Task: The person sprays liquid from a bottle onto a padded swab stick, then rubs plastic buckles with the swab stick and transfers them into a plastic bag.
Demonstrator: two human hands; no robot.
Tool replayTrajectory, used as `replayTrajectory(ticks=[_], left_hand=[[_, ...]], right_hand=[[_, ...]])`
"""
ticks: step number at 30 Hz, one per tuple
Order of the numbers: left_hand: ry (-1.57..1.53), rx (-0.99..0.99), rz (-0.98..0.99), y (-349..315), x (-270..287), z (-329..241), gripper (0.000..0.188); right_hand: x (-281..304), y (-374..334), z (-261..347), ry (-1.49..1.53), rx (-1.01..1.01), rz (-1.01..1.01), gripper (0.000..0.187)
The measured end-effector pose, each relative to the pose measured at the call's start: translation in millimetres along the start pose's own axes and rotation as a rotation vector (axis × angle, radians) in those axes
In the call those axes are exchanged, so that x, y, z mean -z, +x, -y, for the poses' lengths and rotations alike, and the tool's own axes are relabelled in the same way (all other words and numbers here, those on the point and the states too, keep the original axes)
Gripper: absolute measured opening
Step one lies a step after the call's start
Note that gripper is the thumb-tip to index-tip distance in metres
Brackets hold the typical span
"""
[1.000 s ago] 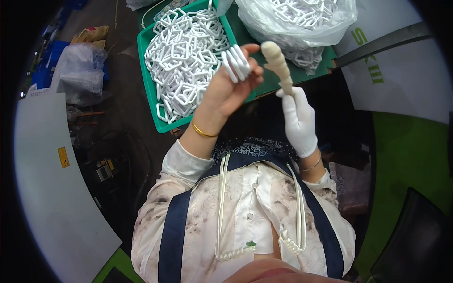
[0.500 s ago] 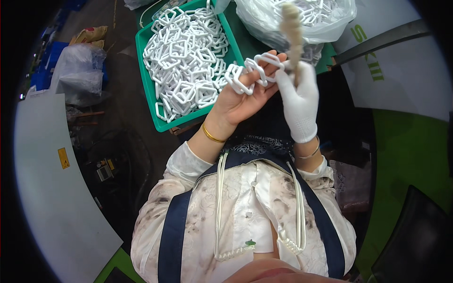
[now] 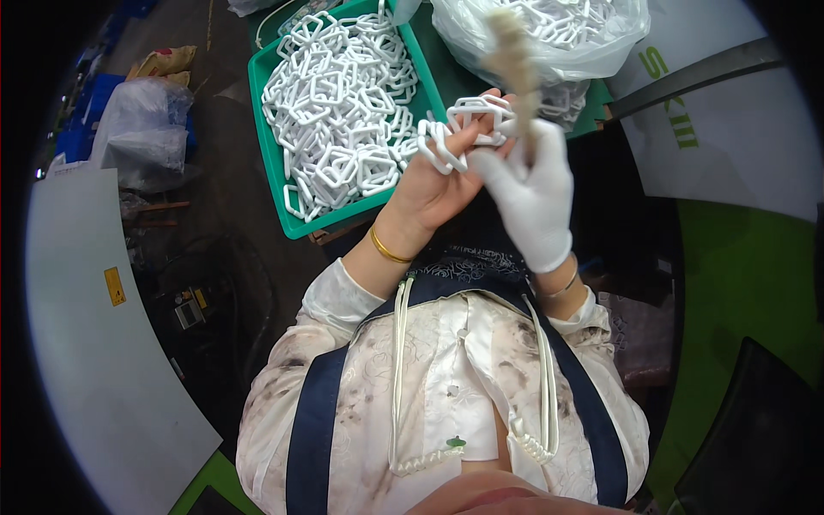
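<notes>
My left hand (image 3: 429, 190), bare and palm up, has its fingers curled round several white four-sided rings (image 3: 443, 154). They look like smooth plastic loops. My right hand (image 3: 539, 193) wears a white knitted glove and grips an upright beige stick-like tool (image 3: 513, 73). Motion blur smears that tool, so its kind cannot be made out. The gloved thumb and fingers touch or nearly touch the rings at my left fingertips. Just left of my hands is a green tray (image 3: 276, 172) heaped with white rings (image 3: 343, 112) of the same kind.
A clear plastic bag (image 3: 631, 43) with more white rings lies behind my right hand. Plastic-wrapped stuff (image 3: 142, 129) stands at the far left beside a brown sack (image 3: 163, 64). Pale panels (image 3: 112, 343) flank me, with a grey bar (image 3: 695, 77) on the right.
My right hand has shifted left and slightly lower, in against the left hand's rings, and the beige tool came left with it. The rings at the left fingertips have turned a little.
</notes>
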State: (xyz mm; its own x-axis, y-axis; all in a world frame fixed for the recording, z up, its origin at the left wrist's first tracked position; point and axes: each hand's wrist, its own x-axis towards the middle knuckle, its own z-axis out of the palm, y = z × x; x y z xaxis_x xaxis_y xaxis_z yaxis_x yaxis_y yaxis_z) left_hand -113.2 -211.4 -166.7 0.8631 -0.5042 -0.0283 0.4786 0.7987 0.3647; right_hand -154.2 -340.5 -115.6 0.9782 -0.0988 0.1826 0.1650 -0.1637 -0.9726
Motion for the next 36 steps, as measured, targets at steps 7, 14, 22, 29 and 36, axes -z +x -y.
replayTrajectory(ticks=[7,14,22,29,36], left_hand=[[-0.047,-0.047,-0.027,-5.0,-4.0,-2.1,0.056],[-0.053,-0.066,-0.024,-10.0,-2.5,-18.5,0.055],[0.138,-0.051,0.016,-5.8,-8.0,-15.6,0.063],[0.148,-0.085,0.038,-10.0,-10.0,-30.5,0.062],[0.742,-0.796,0.170,20.2,-67.5,-101.6,0.035]], right_hand=[[13.9,6.1,-18.0,-0.074,-0.086,-0.070,0.017],[31.2,-9.5,-32.8,-0.306,-0.116,0.020,0.027],[15.5,-22.3,4.3,-0.384,0.022,0.479,0.017],[29.6,-11.4,1.2,-0.202,-0.106,0.290,0.028],[65.1,-8.8,-20.1,-0.061,-0.171,-0.155,0.028]])
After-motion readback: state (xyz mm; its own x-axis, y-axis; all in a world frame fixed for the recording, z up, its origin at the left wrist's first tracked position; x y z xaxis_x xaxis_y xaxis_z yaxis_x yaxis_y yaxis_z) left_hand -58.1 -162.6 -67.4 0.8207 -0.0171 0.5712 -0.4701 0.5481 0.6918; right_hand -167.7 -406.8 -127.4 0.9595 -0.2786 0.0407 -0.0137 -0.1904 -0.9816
